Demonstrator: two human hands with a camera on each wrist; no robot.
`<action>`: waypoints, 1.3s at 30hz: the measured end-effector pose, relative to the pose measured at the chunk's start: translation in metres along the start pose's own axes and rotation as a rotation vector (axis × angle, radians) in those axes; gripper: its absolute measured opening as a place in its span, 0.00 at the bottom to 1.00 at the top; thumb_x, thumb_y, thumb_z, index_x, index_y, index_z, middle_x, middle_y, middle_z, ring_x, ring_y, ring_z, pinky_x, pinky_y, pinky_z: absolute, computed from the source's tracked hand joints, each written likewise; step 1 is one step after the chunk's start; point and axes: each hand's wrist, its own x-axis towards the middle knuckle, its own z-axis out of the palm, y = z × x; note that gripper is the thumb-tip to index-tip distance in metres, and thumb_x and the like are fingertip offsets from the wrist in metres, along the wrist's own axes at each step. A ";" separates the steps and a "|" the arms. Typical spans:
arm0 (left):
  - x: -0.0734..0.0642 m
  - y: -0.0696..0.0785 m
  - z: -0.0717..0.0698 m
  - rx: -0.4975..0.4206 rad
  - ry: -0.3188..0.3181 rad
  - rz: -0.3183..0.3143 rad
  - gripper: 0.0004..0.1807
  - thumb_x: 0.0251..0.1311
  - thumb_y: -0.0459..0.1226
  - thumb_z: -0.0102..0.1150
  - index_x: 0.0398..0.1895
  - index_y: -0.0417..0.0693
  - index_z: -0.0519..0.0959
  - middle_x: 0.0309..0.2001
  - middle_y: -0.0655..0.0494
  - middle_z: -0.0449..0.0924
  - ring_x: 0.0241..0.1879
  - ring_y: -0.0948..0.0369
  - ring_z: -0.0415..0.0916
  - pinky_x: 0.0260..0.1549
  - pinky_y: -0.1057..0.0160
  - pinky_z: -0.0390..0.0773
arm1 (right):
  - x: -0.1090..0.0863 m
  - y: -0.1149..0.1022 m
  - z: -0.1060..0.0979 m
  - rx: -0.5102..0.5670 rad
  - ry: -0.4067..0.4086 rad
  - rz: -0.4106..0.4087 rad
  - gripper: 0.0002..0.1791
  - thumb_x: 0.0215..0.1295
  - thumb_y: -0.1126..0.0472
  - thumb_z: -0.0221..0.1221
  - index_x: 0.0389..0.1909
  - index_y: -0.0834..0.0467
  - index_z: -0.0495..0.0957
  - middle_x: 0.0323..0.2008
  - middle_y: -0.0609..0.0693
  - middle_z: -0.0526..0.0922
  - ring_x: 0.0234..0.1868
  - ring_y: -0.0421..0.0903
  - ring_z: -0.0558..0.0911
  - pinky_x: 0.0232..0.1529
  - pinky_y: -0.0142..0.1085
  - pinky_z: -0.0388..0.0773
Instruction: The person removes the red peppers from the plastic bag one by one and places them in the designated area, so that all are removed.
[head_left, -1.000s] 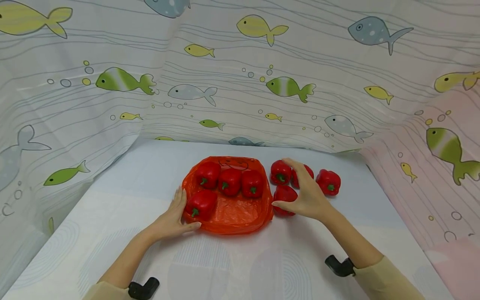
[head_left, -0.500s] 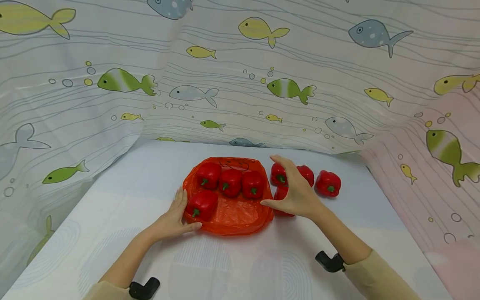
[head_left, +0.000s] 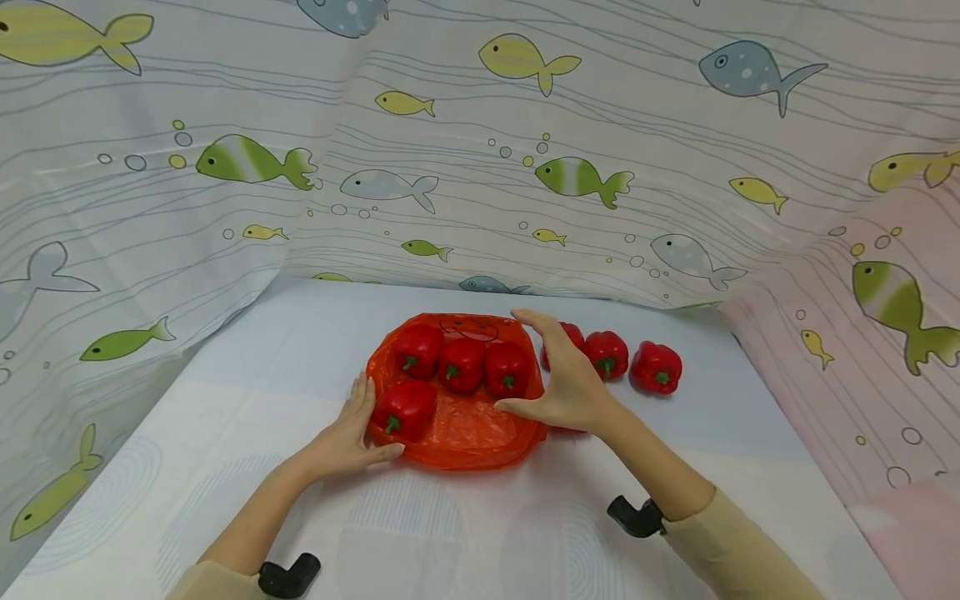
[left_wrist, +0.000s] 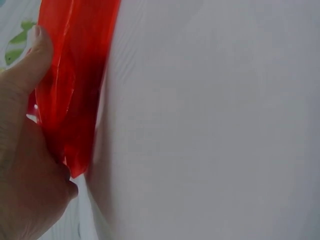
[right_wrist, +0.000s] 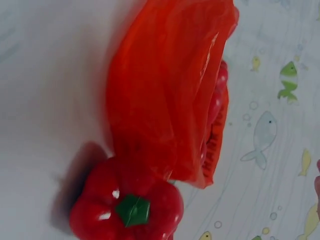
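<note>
At the far left, a white sheet printed with fish is hung around the table. A beige sleeve and a curved black piece are seen at the near edge. The left side of an orange-red bag is touched by the left hand; its fingers are laid straight along the wall and its thumb is stretched along the near side, unclenched.

Inside the open bag four red peppers are held: one at the near left, and three in a row behind it, at the left, middle and right.

The right hand is held over the bag's right rim, thumb and fingers parted in a wide curve, released; whether the rim is touched cannot be told. Beneath it, a pepper is seen just outside the bag. Farther back, a partly covered pepper, a second pepper and a rightmost pepper are lined up on the table.
</note>
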 end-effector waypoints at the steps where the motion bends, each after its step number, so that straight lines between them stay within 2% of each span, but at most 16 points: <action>1: 0.000 0.000 0.000 0.000 0.001 0.001 0.65 0.53 0.57 0.65 0.72 0.26 0.33 0.74 0.33 0.23 0.73 0.39 0.23 0.66 0.36 0.42 | 0.002 -0.002 0.002 0.006 -0.003 -0.005 0.58 0.39 0.47 0.77 0.71 0.56 0.55 0.68 0.47 0.62 0.66 0.45 0.64 0.54 0.44 0.76; 11: -0.001 0.000 -0.001 -0.005 0.002 0.005 0.66 0.53 0.57 0.65 0.72 0.26 0.32 0.73 0.33 0.22 0.72 0.40 0.22 0.66 0.36 0.42 | 0.014 -0.019 0.020 0.078 -0.063 -0.045 0.58 0.43 0.43 0.74 0.72 0.50 0.51 0.69 0.46 0.60 0.68 0.44 0.61 0.57 0.43 0.74; 20: -0.002 0.001 -0.003 -0.019 0.001 0.007 0.66 0.53 0.56 0.65 0.72 0.26 0.31 0.73 0.33 0.21 0.72 0.39 0.22 0.66 0.36 0.40 | 0.023 -0.029 0.042 0.101 -0.095 -0.069 0.56 0.43 0.44 0.75 0.71 0.53 0.54 0.67 0.45 0.62 0.67 0.43 0.63 0.57 0.39 0.74; 32: -0.003 0.002 -0.002 -0.009 -0.005 -0.006 0.66 0.53 0.58 0.64 0.72 0.28 0.31 0.74 0.34 0.22 0.72 0.38 0.23 0.65 0.35 0.44 | 0.035 -0.047 0.080 0.076 -0.183 0.017 0.52 0.46 0.41 0.72 0.68 0.54 0.57 0.64 0.45 0.66 0.64 0.37 0.66 0.55 0.36 0.75; 35: -0.004 0.003 -0.003 -0.007 -0.009 -0.011 0.66 0.53 0.58 0.64 0.72 0.29 0.31 0.74 0.34 0.22 0.72 0.39 0.23 0.64 0.35 0.45 | 0.037 -0.049 0.089 0.070 -0.204 0.074 0.51 0.47 0.40 0.72 0.68 0.54 0.57 0.63 0.45 0.67 0.62 0.38 0.67 0.54 0.35 0.75; 39: -0.004 0.005 -0.005 -0.002 -0.016 -0.021 0.66 0.53 0.59 0.63 0.73 0.29 0.31 0.74 0.35 0.22 0.72 0.39 0.23 0.64 0.35 0.46 | 0.039 -0.050 0.103 0.049 -0.222 0.214 0.50 0.48 0.38 0.70 0.67 0.55 0.59 0.62 0.47 0.69 0.60 0.40 0.70 0.51 0.38 0.77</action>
